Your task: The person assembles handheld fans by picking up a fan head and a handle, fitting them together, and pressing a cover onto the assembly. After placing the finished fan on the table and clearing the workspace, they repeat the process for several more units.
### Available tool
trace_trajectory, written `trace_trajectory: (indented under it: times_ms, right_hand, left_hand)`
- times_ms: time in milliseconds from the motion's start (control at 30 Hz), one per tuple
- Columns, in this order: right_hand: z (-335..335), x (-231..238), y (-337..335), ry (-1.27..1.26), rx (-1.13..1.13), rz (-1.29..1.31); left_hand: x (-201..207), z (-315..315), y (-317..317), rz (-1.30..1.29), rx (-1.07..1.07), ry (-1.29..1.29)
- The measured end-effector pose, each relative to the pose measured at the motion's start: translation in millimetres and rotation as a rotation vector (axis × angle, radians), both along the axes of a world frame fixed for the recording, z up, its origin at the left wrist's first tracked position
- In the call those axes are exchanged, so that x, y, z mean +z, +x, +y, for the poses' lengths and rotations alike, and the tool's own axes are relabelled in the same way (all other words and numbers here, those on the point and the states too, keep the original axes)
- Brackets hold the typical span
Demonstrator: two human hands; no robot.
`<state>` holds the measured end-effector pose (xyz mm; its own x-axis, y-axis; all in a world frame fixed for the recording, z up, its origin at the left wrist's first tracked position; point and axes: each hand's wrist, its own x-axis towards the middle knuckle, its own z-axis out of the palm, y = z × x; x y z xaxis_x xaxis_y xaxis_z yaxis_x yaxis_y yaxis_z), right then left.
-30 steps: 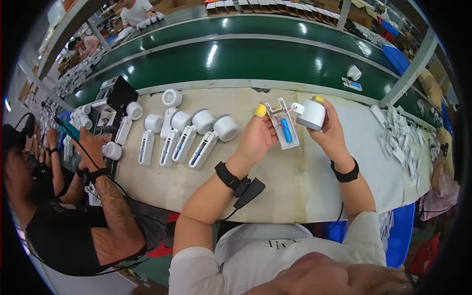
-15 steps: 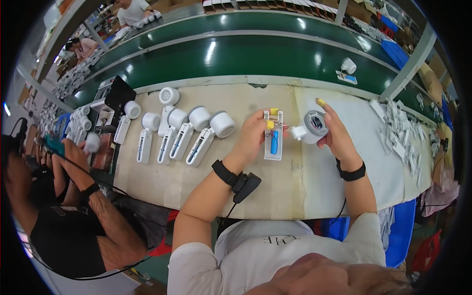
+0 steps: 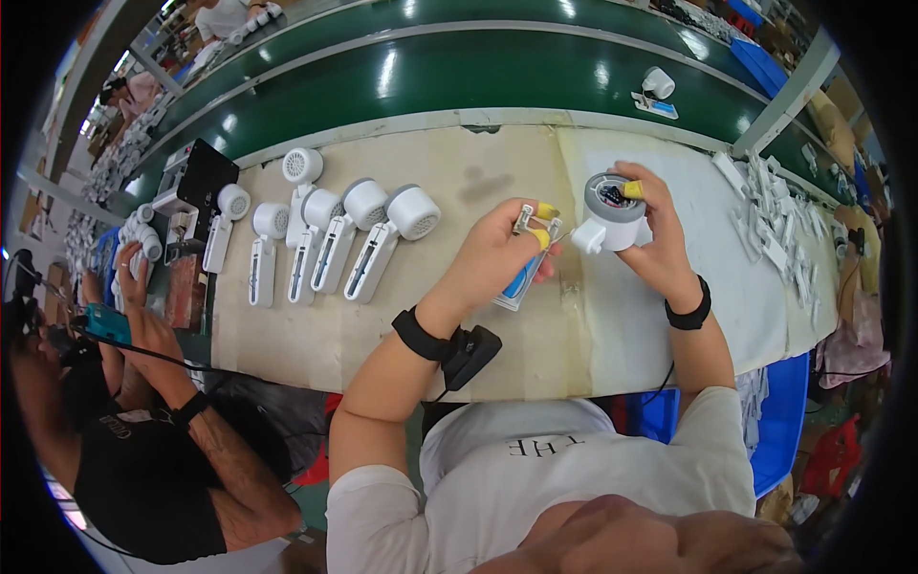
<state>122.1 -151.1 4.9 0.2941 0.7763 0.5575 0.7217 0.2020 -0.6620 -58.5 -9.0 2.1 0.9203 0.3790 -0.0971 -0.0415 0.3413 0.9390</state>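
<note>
My left hand (image 3: 492, 251), yellow tape on its fingers, grips a white handle shell (image 3: 513, 295) with a blue battery in it. The shell is tilted and partly hidden by the fingers. My right hand (image 3: 662, 225) holds a round white fan head (image 3: 612, 232) with a grey rim. Its open end faces up and shows dark parts and wires inside. A yellow-taped finger rests at that opening. The fan head's short neck is close to the shell; a thin wire seems to run between them. Left of my hands, several white handheld fans (image 3: 413, 212) lie in a row.
A green conveyor belt (image 3: 497, 81) runs behind the table, carrying another fan head (image 3: 658, 83). White plastic parts (image 3: 779, 225) are heaped at right, above a blue bin (image 3: 786, 421). At left a co-worker (image 3: 143, 450) holds a teal tool (image 3: 107, 323) near a black box (image 3: 203, 182).
My left hand has tilted the handle shell, covering more of it. My right hand has turned the fan head opening-up, with a finger now at the opening. The view has shifted slightly.
</note>
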Motion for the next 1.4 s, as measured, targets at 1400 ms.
trace_trajectory:
  times_ms: [1400]
  right_hand:
    - [-2,-6,15,0.206,0.007,-0.646]
  left_hand:
    - [-7,-6,1,0.119,-0.012,0.318]
